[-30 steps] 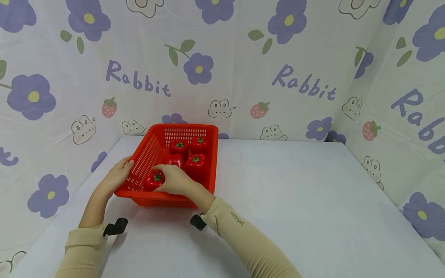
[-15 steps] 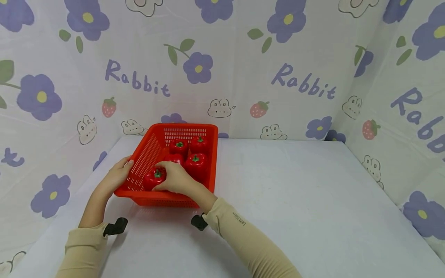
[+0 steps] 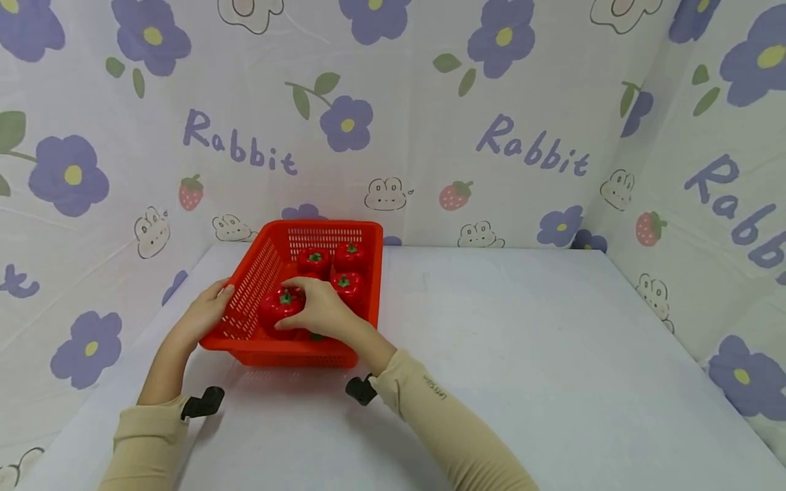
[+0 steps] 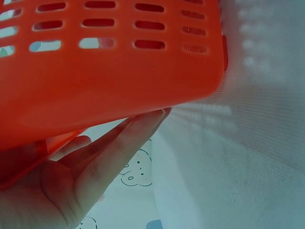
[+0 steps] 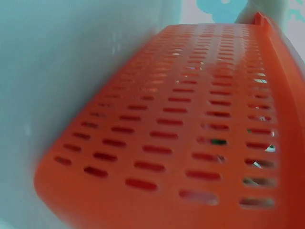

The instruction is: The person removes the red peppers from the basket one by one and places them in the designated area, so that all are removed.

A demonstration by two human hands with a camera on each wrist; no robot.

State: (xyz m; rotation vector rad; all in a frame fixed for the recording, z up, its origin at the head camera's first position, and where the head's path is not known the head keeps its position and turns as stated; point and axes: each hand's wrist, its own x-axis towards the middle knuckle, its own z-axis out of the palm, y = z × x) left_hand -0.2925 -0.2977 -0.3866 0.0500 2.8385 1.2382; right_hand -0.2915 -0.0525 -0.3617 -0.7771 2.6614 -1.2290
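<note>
fingers (image 3: 301, 282) and thumb of the right hand (image 3: 327, 310) are curled about a glossy red pepper (image 3: 271, 314), one digit on either side of its green stem. within the last second this pepper has shifted up and slightly rightward in the head view and now looks larger, so it is judged to be lifting off the basket floor, the hold apparently taking its weight. it lies within the outline of the red basket (image 3: 279, 346), toward the near left corner. below the right hand, a second green stem (image 3: 316, 337) has come into sight, presumably that of another pepper, mostly hidden. farther back sit the back-left pepper (image 3: 314, 262), the back-right pepper (image 3: 349, 258) and the middle-right pepper (image 3: 346, 289), seemingly undisturbed. opening of the right hand: about as wide as the pepper; contact on its lower side cannot be seen. the left hand (image 3: 206, 314) has kept its place at the basket's left side; in the left wrist view its fingers lie nearly straight, tips touching the outer wall. right wrist view: slotted wall only, neither fingers nor grip discernible.
</note>
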